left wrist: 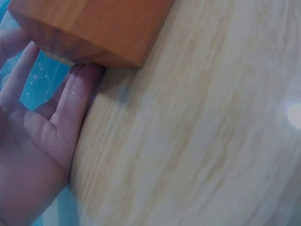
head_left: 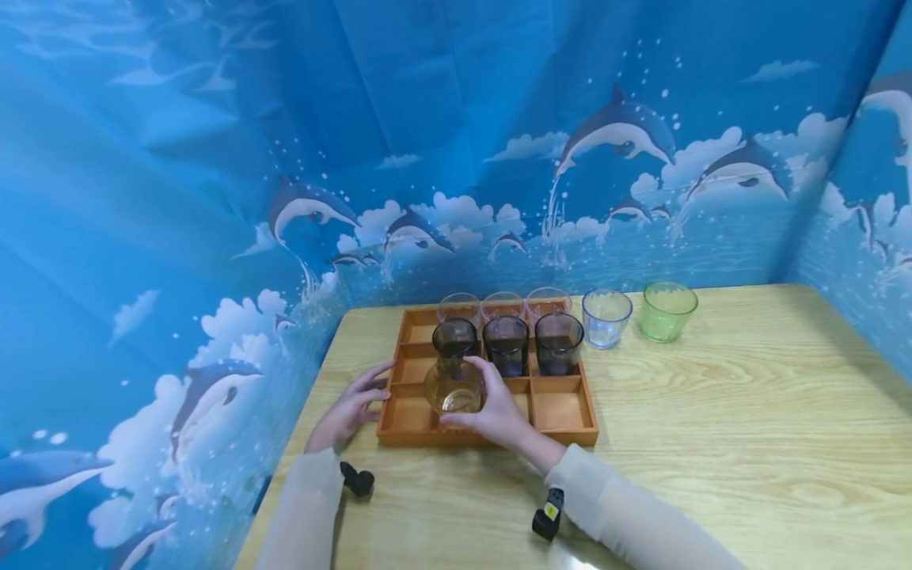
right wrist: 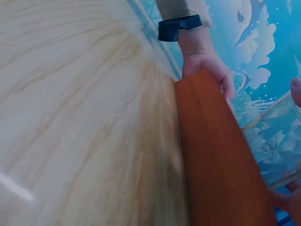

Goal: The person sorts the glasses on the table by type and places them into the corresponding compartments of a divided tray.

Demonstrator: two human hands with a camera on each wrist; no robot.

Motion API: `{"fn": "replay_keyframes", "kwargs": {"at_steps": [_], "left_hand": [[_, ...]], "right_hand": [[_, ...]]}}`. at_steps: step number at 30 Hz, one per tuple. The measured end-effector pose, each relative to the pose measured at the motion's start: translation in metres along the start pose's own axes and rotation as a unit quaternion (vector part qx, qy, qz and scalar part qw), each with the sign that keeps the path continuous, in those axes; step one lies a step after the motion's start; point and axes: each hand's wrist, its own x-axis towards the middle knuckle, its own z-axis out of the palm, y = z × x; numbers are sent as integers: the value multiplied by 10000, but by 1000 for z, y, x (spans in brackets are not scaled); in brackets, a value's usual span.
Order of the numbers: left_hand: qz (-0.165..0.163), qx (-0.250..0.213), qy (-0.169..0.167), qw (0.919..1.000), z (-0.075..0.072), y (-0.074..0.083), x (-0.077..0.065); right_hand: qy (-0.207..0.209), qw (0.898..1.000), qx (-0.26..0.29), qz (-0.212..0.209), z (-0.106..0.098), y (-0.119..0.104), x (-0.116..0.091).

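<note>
Amber glass held over the tray's near-left compartments

Right hand [head_left: 499,413] curls round the tilted amber glass [head_left: 454,386]; left hand [head_left: 351,410], fingers straight, steadies the tray [head_left: 492,435] (wall only). Behind stand dark glasses [head_left: 507,344] — a swing could knock them over.

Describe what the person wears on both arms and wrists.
Both arms wear long, pale cream sleeves: the left sleeve and the right sleeve. A small black device hangs at each wrist; the right wrist device bears a yellow-green mark, the left wrist device is plain. The left hand and right hand are bare.
</note>
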Motion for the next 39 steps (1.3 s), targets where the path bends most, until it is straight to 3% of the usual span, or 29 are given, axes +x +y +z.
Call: {"fn": "replay_keyframes", "kwargs": {"at_steps": [11, 20, 28, 33, 39], "left_hand": [[-28, -69, -87, 9999, -2, 0, 0], [-51, -87, -78, 9999, -1, -1, 1], [-117, -111, -83, 9998, -2, 4, -1], [-133, -120, -254, 9995, 2, 15, -9], [-228, -85, -395, 9989, 4, 20, -12]], "right_hand": [[-200, 9984, -425, 300, -2, 7, -3], [-373, 9978, -494, -236, -9, 9, -6], [-110, 9961, -449, -752, -27, 7, -13], [95, 9951, -317, -933, -39, -6, -18], [85, 9970, -273, -722, -58, -29, -27]]}}
